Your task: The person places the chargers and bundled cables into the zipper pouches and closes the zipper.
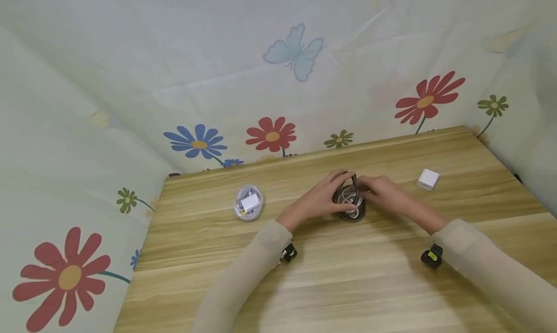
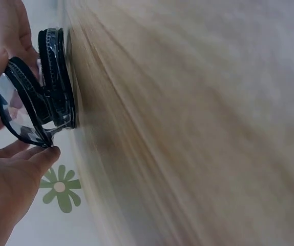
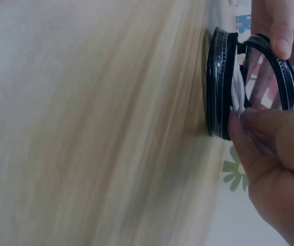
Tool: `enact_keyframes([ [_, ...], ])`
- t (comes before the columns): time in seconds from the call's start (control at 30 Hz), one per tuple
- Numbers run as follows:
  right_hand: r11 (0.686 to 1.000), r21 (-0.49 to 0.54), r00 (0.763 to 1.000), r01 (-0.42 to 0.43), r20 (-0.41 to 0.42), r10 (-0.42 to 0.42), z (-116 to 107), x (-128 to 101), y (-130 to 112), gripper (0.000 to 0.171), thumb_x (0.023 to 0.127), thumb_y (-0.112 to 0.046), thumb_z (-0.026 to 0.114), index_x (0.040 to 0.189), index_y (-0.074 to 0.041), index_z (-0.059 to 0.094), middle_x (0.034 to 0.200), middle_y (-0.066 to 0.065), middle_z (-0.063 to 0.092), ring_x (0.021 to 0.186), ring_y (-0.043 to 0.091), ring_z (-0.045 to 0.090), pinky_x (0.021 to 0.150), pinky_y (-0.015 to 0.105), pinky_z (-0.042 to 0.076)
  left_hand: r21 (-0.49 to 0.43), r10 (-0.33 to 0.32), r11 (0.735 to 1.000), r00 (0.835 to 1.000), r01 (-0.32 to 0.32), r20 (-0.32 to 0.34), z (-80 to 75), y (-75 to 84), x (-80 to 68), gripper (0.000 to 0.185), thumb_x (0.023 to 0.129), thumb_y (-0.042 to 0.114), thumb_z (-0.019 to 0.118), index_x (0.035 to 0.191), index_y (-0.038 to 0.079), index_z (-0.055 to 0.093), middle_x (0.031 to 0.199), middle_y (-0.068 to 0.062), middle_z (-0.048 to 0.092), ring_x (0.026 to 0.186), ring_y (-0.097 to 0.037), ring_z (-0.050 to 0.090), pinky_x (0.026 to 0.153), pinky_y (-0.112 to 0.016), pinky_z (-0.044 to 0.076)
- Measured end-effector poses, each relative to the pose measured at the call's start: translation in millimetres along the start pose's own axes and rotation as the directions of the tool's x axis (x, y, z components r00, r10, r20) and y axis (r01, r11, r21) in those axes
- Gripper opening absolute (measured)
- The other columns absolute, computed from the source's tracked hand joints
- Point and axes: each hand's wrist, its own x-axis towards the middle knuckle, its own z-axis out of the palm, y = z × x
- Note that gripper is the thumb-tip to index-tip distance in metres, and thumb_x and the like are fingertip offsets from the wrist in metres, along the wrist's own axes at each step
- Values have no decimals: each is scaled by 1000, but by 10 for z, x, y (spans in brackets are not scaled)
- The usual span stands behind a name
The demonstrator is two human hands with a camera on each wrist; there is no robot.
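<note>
A floral cloth (image 1: 130, 81) printed with red, blue and green flowers and 1 pale blue butterfly hangs behind and to both sides of the wooden bench (image 1: 348, 284), which fills the lower middle of the head view. Both forearms in pale sleeves reach in from the near edge toward the middle of the bench, each with a small black camera unit at the wrist. There the left hand (image 1: 315, 200) and the right hand (image 1: 385, 193) meet around a round clear pouch with a black zip (image 1: 349, 202), which sits on the bench surface between them, its lid lifted partway like a clamshell. The left grip is closed on the raised lid: in the left wrist view the thumb and fingers (image 2: 34, 159) pinch the black rim of the lid while the base stays flat against the wood. The right grip is also closed: in the right wrist view 1 fingertip rests on the lid's rim and the others pinch a white cable (image 3: 237, 89) coiled inside the pouch. Well to the left of the hands lies a second round clear pouch (image 1: 248, 202), shut, with white contents. Near the right hand, toward the far right corner, rests a small white square charger block (image 1: 428, 179).
</note>
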Motion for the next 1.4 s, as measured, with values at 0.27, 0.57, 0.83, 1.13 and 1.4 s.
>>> enact_keyframes([
  [0.27,990,-31,984,-137,-116,133,58,38,-31,19,82,1,82,94,-1,69,83,8,71,76,21,67,68,37,56,16,14,1000,1000,-14,10,-1,29,-8,95,88,52,75,163,24,24,168,-4,21,153,-22,25,119,-43,33],
  [0.57,983,-11,978,-183,-108,180,53,107,26,26,82,6,78,105,7,66,88,16,72,81,29,69,73,42,58,116,19,993,997,-27,71,2,108,-86,81,97,49,66,161,13,31,169,-10,19,154,-23,22,120,-36,31],
  [0.83,974,12,970,-225,-87,225,10,264,129,14,86,6,72,100,5,68,94,20,73,90,35,71,83,50,57,292,-1,956,997,-21,75,63,136,-96,70,103,51,54,158,11,36,167,-12,24,151,-25,30,118,-34,36],
  [1.13,970,60,971,-237,-27,239,-253,98,257,22,95,1,67,116,5,66,109,22,71,103,37,68,90,52,55,290,-69,957,988,26,138,88,117,13,65,109,49,32,161,10,28,167,-15,22,153,-25,25,119,-36,32],
  [1.4,952,-111,958,-285,-59,280,-769,-349,516,30,92,5,63,121,11,62,119,31,65,114,48,59,94,63,50,207,-72,978,986,40,151,44,95,-27,62,109,46,37,160,11,30,167,-11,23,154,-23,22,122,-37,27],
])
